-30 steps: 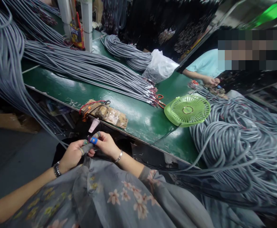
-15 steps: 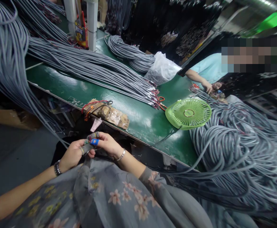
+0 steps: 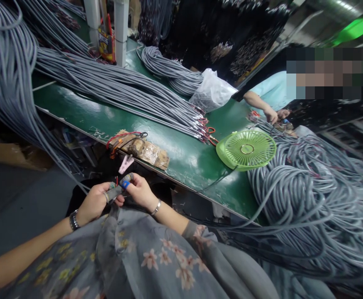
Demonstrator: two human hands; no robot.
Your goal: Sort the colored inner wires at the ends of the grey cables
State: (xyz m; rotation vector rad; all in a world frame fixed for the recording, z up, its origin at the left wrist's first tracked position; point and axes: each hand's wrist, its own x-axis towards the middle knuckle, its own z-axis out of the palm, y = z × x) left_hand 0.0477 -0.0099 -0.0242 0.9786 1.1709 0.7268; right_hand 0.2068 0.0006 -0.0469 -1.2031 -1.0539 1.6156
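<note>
My left hand (image 3: pixel 94 202) is closed around the end of a grey cable (image 3: pixel 81 185), which comes down from the bundle at the left. A thin red wire (image 3: pixel 117 181) stands up from between the fingertips. My right hand (image 3: pixel 141 193) is beside it, thumb and fingers pinched together near the cable end; what lies between them is too small to make out. Blue tape wraps its thumb, and grey tape covers other fingers. Just beyond both hands, a pink clothes peg (image 3: pixel 125 164) hangs at the bench edge below a taped cardboard block (image 3: pixel 148 153).
Grey cable bundles (image 3: pixel 122 89) lie along the green bench (image 3: pixel 184 160). A green fan (image 3: pixel 246 149) stands beside a large cable heap (image 3: pixel 293 195) at the right. Behind it are a white plastic bag (image 3: pixel 214 91) and a co-worker's hand (image 3: pixel 271 115).
My right hand's fingertips have shifted slightly away from the left's, and the red wire now shows upright between them. The pink peg shows more clearly. The rest looks much the same.
</note>
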